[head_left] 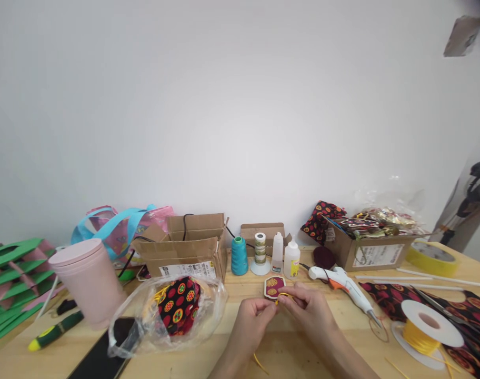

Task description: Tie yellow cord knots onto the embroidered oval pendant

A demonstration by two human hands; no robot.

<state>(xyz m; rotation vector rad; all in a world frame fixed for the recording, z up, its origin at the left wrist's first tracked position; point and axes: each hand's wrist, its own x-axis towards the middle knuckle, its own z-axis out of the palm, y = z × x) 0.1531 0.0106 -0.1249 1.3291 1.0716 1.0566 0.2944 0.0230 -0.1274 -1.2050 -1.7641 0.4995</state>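
Observation:
Close together at the middle of the table, my left hand (253, 318) and my right hand (309, 305) both pinch a thin yellow cord (284, 295). The cord loops between the fingertips, and a loose end hangs below my left hand. Just beyond the fingers is a small maroon patterned piece (274, 287) with a pale border and gold motifs; its near edge is partly hidden by my fingers. Whether the cord is fastened to that piece I cannot tell.
Behind my hands stand a teal thread cone (239, 256), a ribbon roll (260, 250) and white glue bottles (292, 259). A glue gun (348, 289) and yellow cord spool (425, 326) lie right. Left are a plastic bag (212, 310), pink canister (92, 284) and cardboard box (188, 252).

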